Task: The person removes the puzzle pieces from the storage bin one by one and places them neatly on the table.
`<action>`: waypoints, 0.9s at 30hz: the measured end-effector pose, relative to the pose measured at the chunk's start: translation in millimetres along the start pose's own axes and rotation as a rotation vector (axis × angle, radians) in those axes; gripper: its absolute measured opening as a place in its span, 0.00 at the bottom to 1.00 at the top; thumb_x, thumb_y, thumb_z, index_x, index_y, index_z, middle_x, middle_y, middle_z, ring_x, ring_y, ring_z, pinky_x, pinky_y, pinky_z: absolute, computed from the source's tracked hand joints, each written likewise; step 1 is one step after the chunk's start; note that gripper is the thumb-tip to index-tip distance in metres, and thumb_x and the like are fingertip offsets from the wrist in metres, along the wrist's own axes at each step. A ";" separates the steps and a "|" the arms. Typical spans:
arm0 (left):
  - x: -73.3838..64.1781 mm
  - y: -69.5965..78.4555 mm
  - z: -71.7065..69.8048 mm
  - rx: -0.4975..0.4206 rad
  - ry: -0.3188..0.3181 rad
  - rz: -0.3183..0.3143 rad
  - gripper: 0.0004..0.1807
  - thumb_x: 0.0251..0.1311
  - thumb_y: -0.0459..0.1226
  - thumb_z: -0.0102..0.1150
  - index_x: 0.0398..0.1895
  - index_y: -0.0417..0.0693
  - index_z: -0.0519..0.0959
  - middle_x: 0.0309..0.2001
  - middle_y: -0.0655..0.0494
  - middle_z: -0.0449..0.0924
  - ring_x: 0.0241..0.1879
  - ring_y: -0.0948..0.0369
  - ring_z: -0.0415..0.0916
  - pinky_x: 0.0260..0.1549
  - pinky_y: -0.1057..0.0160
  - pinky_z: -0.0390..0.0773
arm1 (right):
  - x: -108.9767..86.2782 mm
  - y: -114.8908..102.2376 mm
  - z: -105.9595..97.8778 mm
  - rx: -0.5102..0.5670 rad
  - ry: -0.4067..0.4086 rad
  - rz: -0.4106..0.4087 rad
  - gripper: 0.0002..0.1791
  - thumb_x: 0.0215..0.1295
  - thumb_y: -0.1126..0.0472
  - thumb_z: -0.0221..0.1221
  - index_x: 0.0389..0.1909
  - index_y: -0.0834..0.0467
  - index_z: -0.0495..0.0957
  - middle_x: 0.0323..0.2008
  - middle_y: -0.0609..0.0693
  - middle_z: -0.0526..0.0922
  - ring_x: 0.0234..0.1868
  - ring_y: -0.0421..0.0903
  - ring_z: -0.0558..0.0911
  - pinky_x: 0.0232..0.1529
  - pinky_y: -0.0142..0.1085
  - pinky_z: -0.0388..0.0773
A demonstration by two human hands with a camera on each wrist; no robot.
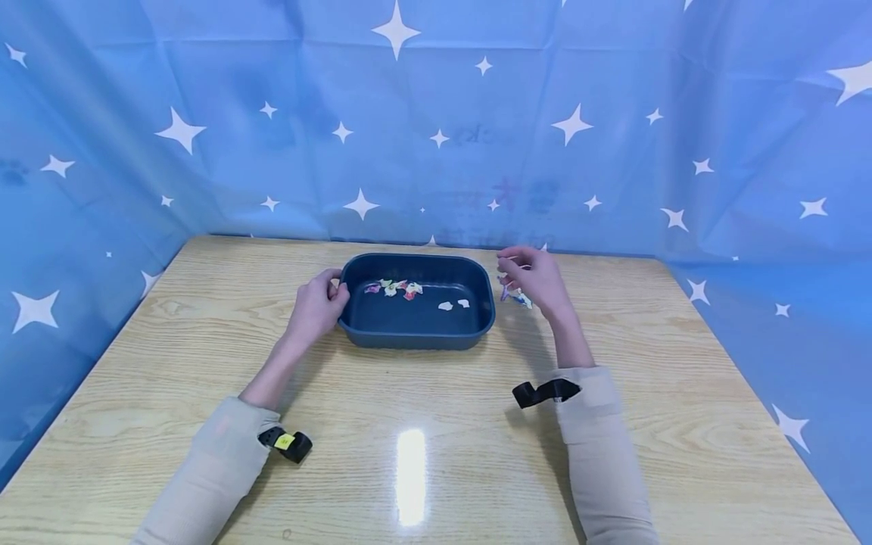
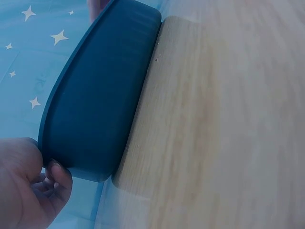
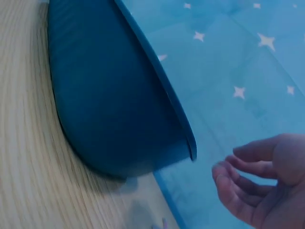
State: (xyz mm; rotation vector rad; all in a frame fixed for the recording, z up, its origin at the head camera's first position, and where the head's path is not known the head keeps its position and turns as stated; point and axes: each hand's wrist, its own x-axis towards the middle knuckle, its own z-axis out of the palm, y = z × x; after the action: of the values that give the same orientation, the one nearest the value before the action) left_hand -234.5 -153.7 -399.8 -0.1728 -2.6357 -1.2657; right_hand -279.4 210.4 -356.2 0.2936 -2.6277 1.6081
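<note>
A dark blue rectangular tub [image 1: 415,341] with rounded corners stands near the back of the table. Several small colourful scraps [image 1: 395,288] lie inside it toward the left, with two white scraps [image 1: 446,306] toward the right; I cannot tell what they are. My left hand [image 1: 320,303] grips the tub's left end, thumb and fingers at the rim, as the left wrist view also shows. Just past the tub's right end, my right hand [image 1: 538,280] hovers with loosely bent fingers. Nothing shows between them in the right wrist view. Beneath it lie more colourful scraps [image 1: 521,297], partly hidden.
The wooden table [image 1: 341,469] ends at the back against a blue curtain [image 1: 436,98] with white stars. Each sleeved forearm wears a black strap with a small camera [image 1: 524,394]. Light glares off the table's front middle.
</note>
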 end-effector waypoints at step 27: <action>0.0 0.6 1.5 0.000 -0.002 -0.015 0.20 0.71 0.33 0.48 0.61 0.30 0.75 0.20 0.56 0.66 0.18 0.58 0.65 0.24 0.60 0.68 | 1.1 -21.4 71.4 -0.106 -0.227 -0.046 0.16 0.75 0.65 0.56 0.56 0.70 0.77 0.47 0.67 0.83 0.44 0.61 0.85 0.45 0.48 0.83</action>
State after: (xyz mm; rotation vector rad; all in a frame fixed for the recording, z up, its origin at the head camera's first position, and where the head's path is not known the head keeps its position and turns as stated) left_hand -234.6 -152.1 -400.3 -0.1549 -2.6431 -1.2713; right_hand -272.3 137.5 -370.1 0.5573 -2.8350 1.4954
